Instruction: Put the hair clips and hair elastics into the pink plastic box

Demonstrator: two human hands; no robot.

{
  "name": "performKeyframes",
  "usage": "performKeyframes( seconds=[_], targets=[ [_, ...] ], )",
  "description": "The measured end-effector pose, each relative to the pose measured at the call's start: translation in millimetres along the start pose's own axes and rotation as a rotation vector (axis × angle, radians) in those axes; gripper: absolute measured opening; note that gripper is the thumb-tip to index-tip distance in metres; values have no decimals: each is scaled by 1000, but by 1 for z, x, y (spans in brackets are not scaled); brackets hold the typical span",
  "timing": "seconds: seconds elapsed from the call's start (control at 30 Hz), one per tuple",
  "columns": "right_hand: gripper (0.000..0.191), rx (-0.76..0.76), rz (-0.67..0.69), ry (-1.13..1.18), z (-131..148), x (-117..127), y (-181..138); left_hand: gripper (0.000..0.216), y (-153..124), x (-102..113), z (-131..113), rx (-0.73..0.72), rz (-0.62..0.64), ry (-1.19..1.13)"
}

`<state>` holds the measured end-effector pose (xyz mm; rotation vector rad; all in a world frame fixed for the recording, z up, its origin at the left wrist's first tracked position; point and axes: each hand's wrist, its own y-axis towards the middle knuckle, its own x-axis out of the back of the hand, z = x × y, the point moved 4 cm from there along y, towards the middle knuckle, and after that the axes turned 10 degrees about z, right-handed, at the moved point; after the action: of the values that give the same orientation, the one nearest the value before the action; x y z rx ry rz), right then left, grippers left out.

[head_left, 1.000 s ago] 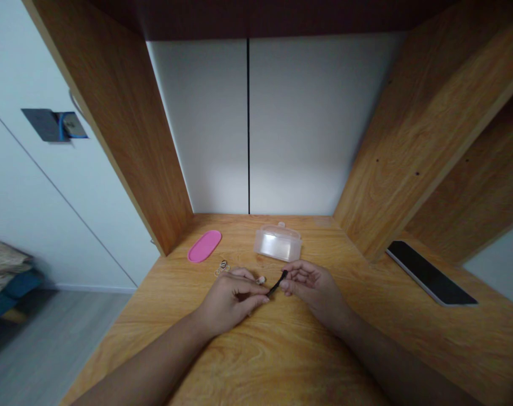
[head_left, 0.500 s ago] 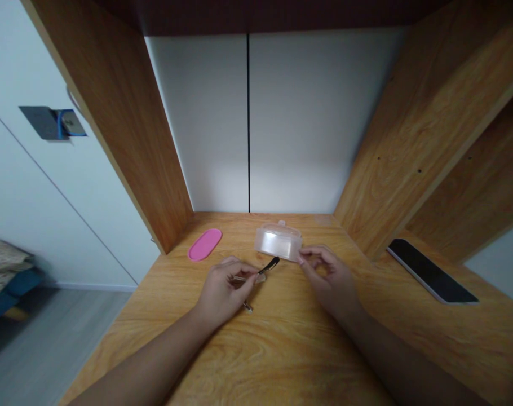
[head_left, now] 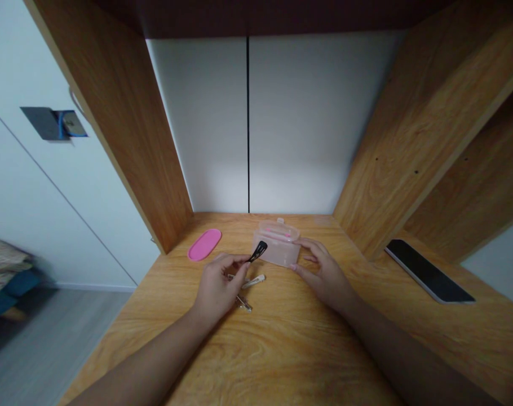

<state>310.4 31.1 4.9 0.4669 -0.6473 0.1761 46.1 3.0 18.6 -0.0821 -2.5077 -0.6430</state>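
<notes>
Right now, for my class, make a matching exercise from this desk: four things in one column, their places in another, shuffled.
Things:
1 black clip
2 clear box
3 pink lid
4 black phone

Places:
A flat on the right side of the desk
B pinched in the left hand
C touched by the right hand
D lying left of the clear box

Pairs: 1-B, 2-C, 3-D, 4-A

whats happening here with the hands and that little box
A person is at a wooden desk. The left hand pinches a black hair clip, its tip at the left end of the clear box. The right hand grips the box's right end. More clips lie on the desk by the left hand, and a pink lid lies farther left.
</notes>
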Motion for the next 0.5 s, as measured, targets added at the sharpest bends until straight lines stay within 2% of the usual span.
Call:
performKeyframes(
  seconds=[0.27,0.5],
  targets=[
    [12,65,30,-1,11,0,-2,13,1,8,-6,-99,-96,27],
    [7,127,56,-35,25,-1,-5,13,-1,9,-2,-134,-101,54]
  ],
)
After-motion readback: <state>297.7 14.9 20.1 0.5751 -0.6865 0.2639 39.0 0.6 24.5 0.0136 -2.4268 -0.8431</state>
